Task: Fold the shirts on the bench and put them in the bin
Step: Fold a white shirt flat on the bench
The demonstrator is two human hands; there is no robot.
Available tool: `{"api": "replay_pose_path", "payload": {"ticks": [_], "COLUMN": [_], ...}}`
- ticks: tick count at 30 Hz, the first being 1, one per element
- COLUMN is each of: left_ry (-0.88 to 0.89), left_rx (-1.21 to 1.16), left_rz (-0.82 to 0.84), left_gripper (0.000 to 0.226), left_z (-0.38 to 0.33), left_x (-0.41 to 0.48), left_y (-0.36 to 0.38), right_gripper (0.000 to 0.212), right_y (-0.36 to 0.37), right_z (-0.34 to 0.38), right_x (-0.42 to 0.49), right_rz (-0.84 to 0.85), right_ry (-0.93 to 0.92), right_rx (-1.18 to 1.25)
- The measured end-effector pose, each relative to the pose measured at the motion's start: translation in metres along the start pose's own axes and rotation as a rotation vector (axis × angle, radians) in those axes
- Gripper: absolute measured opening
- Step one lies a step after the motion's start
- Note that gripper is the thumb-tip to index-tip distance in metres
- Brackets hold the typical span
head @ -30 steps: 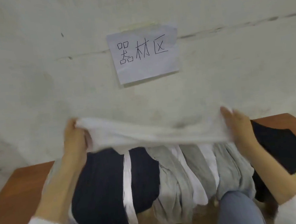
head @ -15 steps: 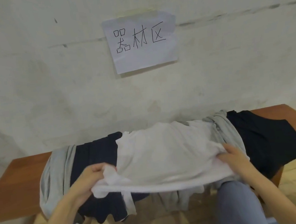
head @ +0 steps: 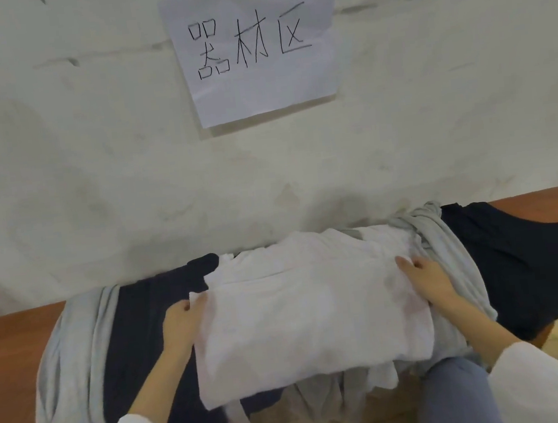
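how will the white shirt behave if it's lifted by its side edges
Probably floppy: the white shirt is creased and follows the lumps beneath, so it should sag when lifted. Likely light, as thin cloth. It might tug the grey shirt it overlaps.

Equipment area: handwritten wall sign (head: 254, 52), wooden bench (head: 9, 343).

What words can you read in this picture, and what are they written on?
"器材区": handwritten in black on the white paper sheet stuck on the wall.
No other writing can be seen; the white shirt shows no words or labels.
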State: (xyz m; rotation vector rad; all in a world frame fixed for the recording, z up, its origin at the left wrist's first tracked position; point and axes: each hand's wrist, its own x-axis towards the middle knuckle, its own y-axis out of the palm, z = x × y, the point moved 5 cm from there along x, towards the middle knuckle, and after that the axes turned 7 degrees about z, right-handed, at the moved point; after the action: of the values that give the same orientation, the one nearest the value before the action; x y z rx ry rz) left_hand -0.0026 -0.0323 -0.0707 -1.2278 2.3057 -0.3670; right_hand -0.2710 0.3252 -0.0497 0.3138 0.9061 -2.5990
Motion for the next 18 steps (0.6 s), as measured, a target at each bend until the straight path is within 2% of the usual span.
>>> {"api": "replay_pose_path", "payload": {"ticks": [3,7,10,13,15,18], "left_ry": [0.145,0.296,0.258,0.135,0.080,0.027], "left_rx": [-0.024,-0.131,-0.092,-0.041,-0.030,0.006], "left_rz": [-0.095,-0.112,-0.071,-0.033,0.035,0.155], "left_gripper": [0.014,0.012,0.013,0.012,0.005,0.018], "left_z": [-0.013,-0.030,-0.032,-0.023,-0.024,-0.028], "left_x": [0.003,0.010,0.020,0.033,0.038,0.044], "left_y": [-0.008,-0.014,-0.006,0.002,0.007,0.012], "right_gripper": [0.033,0.029,0.028,0.025,0.027,0.030], "right_y": [-0.001,-0.008,-0.003,0.007,0.010,0.018], "right_z": [0.008,0.029,0.029,0.014,0.009,0.014], "right_x": [0.009,0.018,0.035,0.053,0.062,0.068], "right_rz": [-0.057,-0.155,-0.146,-0.063,-0.015,0.094], "right_ry": [-0.129,-0.266,-0.238,-0.085,-0.008,0.028], "right_rx": [-0.012,0.180,0.192,0.086,0.099,0.095]}}
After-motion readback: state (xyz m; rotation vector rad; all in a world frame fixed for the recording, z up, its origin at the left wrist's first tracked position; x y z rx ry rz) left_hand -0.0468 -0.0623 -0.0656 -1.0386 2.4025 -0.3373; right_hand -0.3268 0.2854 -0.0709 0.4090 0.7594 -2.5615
